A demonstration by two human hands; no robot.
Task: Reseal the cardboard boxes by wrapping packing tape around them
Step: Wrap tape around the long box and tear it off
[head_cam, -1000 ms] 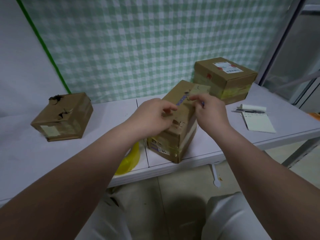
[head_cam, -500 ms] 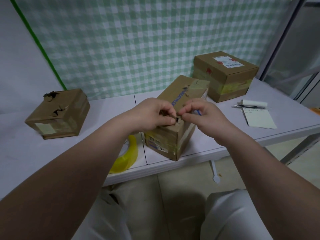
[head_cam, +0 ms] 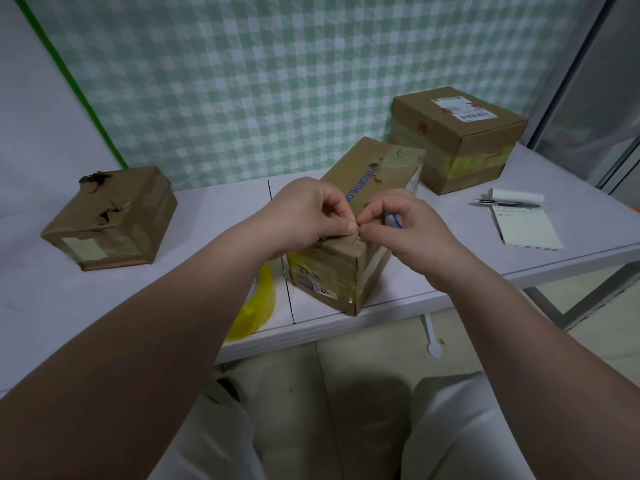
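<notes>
A long brown cardboard box (head_cam: 375, 168) with old tape and blue lettering lies at the table's front edge. Both hands meet at its near top edge. My left hand (head_cam: 304, 213) pinches a bit of tape or torn flap there between thumb and forefinger. My right hand (head_cam: 410, 232) pinches the same spot from the right, with a small blue and white tool (head_cam: 393, 220) tucked in its curled fingers. A yellow tape roll (head_cam: 258, 306) lies on the table, half hidden under my left forearm.
A torn brown box (head_cam: 114, 220) sits at the left of the white table (head_cam: 214, 216). A labelled box (head_cam: 460, 133) with yellow tape stands back right. A notepad (head_cam: 526, 230), a pen (head_cam: 505, 203) and a white roll (head_cam: 516, 195) lie at the right.
Both hands have slid from the middle of the long box's top toward its near end and now pinch together there. The boxes have not moved.
</notes>
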